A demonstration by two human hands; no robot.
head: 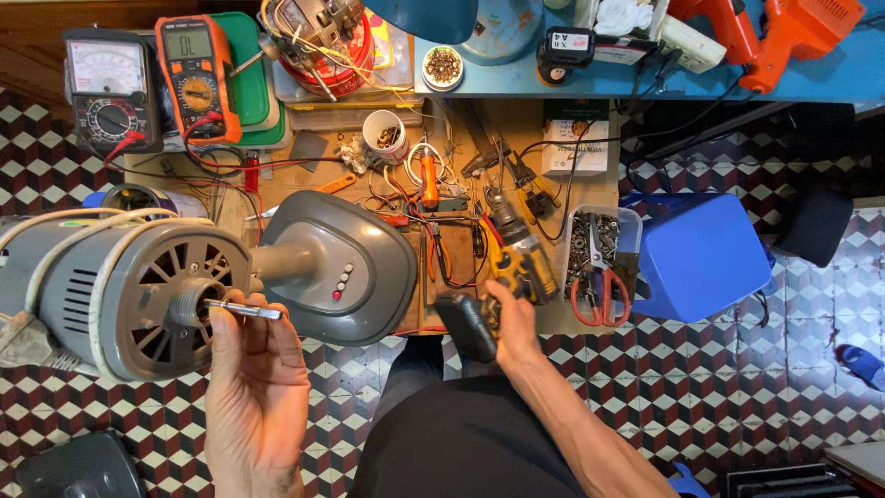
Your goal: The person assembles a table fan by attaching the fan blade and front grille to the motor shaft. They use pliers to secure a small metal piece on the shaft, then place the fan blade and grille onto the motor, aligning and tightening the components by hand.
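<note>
My left hand [253, 387] pinches a thin metal shaft [244, 310] at the hub of a grey fan motor housing [138, 295] that lies on its side at the left. Behind the shaft stands the fan's grey base with a row of small buttons [346, 267]. My right hand [512, 323] grips a yellow and black cordless drill [516, 263] by its handle, with the black battery pack [466, 325] toward me and the chuck pointing away over the wooden workbench [590, 184].
Two multimeters [198, 74] with red leads sit at the back left. A clear box of screws with red-handled scissors [599, 277] lies right of the drill. A blue plastic stool [701, 254] stands at the right, an orange tool [784, 32] on the blue shelf.
</note>
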